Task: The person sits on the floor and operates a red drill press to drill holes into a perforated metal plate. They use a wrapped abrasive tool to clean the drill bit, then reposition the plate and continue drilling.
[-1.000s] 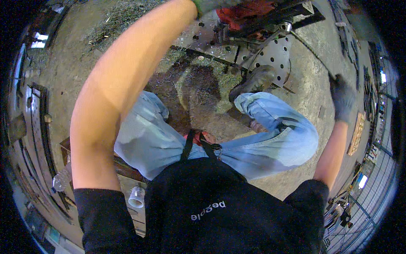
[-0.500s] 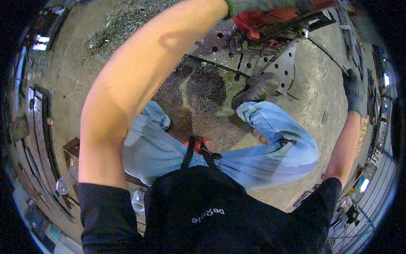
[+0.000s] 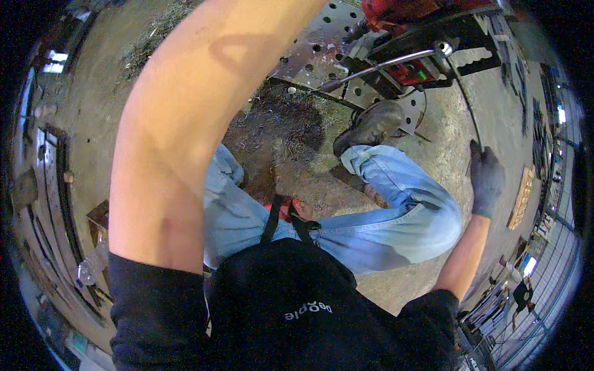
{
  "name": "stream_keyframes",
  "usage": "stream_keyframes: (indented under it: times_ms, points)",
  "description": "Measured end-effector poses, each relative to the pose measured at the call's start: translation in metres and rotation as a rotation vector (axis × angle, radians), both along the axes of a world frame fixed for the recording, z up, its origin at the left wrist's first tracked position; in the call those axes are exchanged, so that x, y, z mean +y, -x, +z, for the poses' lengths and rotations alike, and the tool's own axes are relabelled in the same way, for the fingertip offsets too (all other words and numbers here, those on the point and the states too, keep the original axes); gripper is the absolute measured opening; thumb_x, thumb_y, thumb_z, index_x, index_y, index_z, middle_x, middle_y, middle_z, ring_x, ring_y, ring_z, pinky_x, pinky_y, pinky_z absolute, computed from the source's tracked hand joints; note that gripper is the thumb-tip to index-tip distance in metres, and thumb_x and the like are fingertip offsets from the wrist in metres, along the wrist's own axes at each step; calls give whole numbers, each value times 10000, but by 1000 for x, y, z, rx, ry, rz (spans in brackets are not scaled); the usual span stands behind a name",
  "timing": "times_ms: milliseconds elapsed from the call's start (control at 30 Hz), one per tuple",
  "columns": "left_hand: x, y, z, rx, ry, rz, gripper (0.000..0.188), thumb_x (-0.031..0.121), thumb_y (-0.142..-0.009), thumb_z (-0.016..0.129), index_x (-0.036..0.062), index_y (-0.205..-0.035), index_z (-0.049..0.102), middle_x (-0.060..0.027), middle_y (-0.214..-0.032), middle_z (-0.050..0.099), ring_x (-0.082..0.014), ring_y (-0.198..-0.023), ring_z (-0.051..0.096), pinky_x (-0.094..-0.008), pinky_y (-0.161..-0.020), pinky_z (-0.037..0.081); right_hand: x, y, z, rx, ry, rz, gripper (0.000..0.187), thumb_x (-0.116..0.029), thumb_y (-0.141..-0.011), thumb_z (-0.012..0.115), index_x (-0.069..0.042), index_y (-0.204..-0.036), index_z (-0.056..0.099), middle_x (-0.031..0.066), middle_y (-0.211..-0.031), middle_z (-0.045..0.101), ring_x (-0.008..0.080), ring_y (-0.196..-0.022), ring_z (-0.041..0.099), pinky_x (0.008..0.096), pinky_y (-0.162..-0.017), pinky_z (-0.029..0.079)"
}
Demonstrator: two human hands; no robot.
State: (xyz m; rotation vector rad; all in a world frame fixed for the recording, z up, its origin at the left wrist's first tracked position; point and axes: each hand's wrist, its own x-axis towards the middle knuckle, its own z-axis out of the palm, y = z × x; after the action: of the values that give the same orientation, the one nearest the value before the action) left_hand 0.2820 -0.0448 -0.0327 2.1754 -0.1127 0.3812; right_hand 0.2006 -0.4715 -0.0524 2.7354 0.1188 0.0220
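My right hand, in a dark grey glove, is closed round the end of a long thin lever. The lever runs up to a shiny round hub on a red and black machine, which looks like a portable drill. A second lever arm with a dark grip points from the hub toward the lower left. Beneath the machine lies a metal plate with rows of round holes. My bare left forearm reaches up past the top edge, so the left hand is out of sight.
Metal shavings and a dark patch cover part of the floor. My boot is close to the plate's near edge. A clear plastic bottle is at the left, a wooden piece at the right beside wire fencing.
My right hand has pulled the lever toward me and a little left, turning the hub. The second lever arm has swung into plain view. My left glove's cuff has left the picture at the top.
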Motion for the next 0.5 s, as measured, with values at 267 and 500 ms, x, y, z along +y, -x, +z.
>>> stream_keyframes:
  times_ms: [267, 500]
  points:
    - [130, 42, -32, -124, -571, -206, 378, 340, -1008, 538, 66, -1246, 644, -137, -1083, 700, -308, -977, 666, -391, -915, 514, -46, -1, -6, 115, -90, -64, 704, -582, -941, 547, 35, -1272, 618, 285, -1219, 644, 430, -1122, 629, 449, -946, 496]
    - [367, 306, -329, 474, -718, 432, 380, 389, -914, 643, 52, -1087, 677, -125, -797, 674, -280, -669, 630, -416, -620, 516, -3, -34, 7, 201, -27, -41, 428, -438, -978, 564, -71, -1160, 685, 272, -1074, 684, 425, -990, 667, 483, -820, 525]
